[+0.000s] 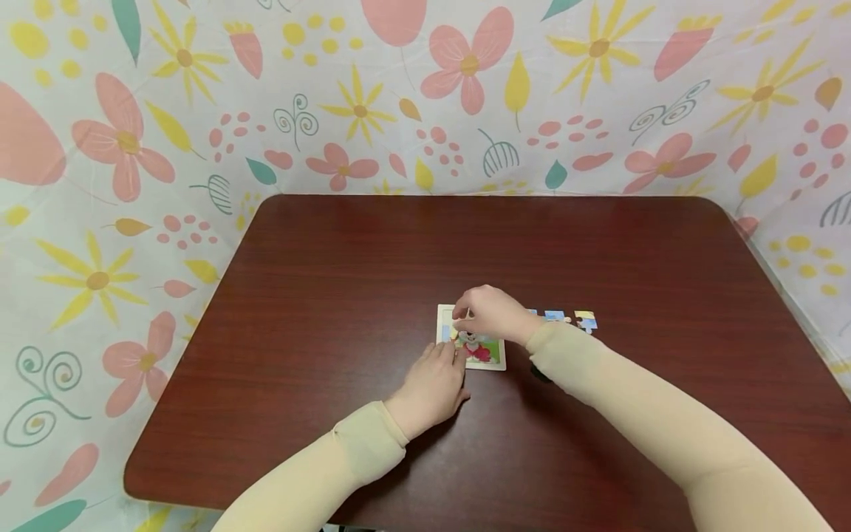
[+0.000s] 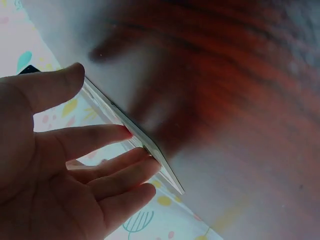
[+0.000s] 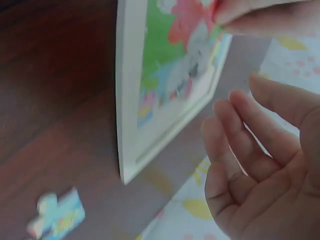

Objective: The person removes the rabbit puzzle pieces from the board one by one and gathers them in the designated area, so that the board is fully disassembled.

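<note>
A small jigsaw puzzle in a white frame (image 1: pixel 501 367) lies on the table, its picture showing a grey-and-white animal in red on green. Part of the tray inside the frame is bare in the right wrist view. My left hand (image 1: pixel 431 388) rests at the frame's near left side, fingertips (image 2: pixel 152 165) on the puzzle and thumb apart. Over the puzzle's upper part hovers my right hand (image 1: pixel 495 314), its fingers loosely bent. From the right wrist view, nothing shows between the thumb and fingers of that right hand (image 3: pixel 265 165).
Loose jigsaw pieces (image 1: pixel 586 321) lie right of the frame, partly behind my right forearm; one blue piece (image 3: pixel 65 217) shows in the right wrist view. The dark red-brown table (image 1: pixel 319 273) meets a flower-patterned sheet (image 1: pixel 359 66) at the back and left.
</note>
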A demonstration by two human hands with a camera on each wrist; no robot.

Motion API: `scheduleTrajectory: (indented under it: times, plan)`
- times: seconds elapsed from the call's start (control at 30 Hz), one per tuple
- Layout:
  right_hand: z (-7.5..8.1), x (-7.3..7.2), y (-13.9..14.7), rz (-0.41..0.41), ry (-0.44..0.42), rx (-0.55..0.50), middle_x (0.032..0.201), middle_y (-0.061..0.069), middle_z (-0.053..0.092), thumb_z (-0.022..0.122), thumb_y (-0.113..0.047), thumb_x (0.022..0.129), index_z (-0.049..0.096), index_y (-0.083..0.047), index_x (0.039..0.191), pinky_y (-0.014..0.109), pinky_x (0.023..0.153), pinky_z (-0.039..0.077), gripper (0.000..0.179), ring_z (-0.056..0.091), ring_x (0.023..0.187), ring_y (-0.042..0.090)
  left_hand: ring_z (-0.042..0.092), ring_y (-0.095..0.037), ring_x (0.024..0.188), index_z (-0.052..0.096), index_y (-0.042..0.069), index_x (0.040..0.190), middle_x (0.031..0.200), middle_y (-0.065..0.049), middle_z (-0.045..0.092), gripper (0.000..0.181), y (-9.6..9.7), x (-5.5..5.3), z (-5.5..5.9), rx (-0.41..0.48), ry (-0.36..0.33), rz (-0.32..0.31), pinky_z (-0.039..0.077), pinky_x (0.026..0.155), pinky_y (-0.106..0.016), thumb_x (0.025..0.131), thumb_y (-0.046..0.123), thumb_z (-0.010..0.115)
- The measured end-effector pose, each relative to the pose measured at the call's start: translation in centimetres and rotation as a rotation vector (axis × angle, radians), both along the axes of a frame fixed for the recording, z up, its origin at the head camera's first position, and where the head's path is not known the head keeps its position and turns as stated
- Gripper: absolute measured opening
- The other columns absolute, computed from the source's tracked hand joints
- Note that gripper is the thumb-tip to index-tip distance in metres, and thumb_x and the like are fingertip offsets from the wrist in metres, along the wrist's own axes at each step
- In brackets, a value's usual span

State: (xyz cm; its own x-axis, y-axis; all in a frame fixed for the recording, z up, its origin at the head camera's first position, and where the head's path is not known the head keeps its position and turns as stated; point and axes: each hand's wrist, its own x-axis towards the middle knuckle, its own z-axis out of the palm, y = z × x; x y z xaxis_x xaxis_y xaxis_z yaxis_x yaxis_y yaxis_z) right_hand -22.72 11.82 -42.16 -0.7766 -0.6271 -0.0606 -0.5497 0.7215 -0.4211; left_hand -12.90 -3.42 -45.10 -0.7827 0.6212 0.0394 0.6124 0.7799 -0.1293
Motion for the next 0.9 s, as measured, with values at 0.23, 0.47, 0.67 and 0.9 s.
scheduleTrajectory:
  times: [0.23, 0.47, 0.67, 0.9]
  plan:
    - [-1.5, 0.5, -1.6, 0.034, 0.121, 0.07, 0.086, 0.002, 0.07, 0.076, -0.017, 0.079, 0.074, -0.01, 0.086, 0.035, 0.074, 0.052, 0.011, 0.065, 0.079, 0.016, 0.055, -0.02, 0.111, 0.059, 0.004, 0.124, 0.117, -0.005, 0.061, 0.067, -0.1, 0.1, -0.2, -0.039, 0.032, -0.004, 0.04, 0.098, -0.035, 0.081, 0.055, 0.065]
    - [-1.9, 0.9, -1.8, 0.054, 0.273, 0.079, 0.07, -0.003, 0.062, 0.079, -0.012, 0.074, 0.071, -0.014, 0.068, 0.038, 0.07, 0.049, 0.01, 0.06, 0.069, 0.014, 0.055, -0.02, 0.113, 0.059, 0.005, 0.124, 0.119, -0.005, 0.061, 0.067, -0.1, 0.0, -0.4, -0.063, 0.043, 0.011, 0.04, 0.097, -0.034, 0.081, 0.056, 0.063]
    - [-1.9, 0.6, -2.0, 0.05, 0.229, 0.081, 0.069, -0.004, 0.062, 0.078, -0.01, 0.075, 0.07, -0.014, 0.067, 0.04, 0.072, 0.05, 0.012, 0.061, 0.07, 0.016, 0.053, -0.022, 0.114, 0.058, 0.001, 0.124, 0.12, -0.009, 0.059, 0.069, -0.2, 0.1, -0.4, -0.07, 0.03, -0.014, 0.041, 0.099, -0.032, 0.082, 0.055, 0.063]
    - [-1.6, -0.8, -2.1, 0.008, -0.047, 0.095, 0.074, -0.001, 0.064, 0.076, -0.012, 0.079, 0.068, -0.009, 0.076, 0.033, 0.067, 0.05, 0.009, 0.058, 0.068, 0.013, 0.053, -0.022, 0.116, 0.056, 0.0, 0.127, 0.121, -0.009, 0.058, 0.075, -0.3, 0.1, -0.1, -0.07, 0.01, -0.014, 0.04, 0.1, -0.033, 0.08, 0.058, 0.063]
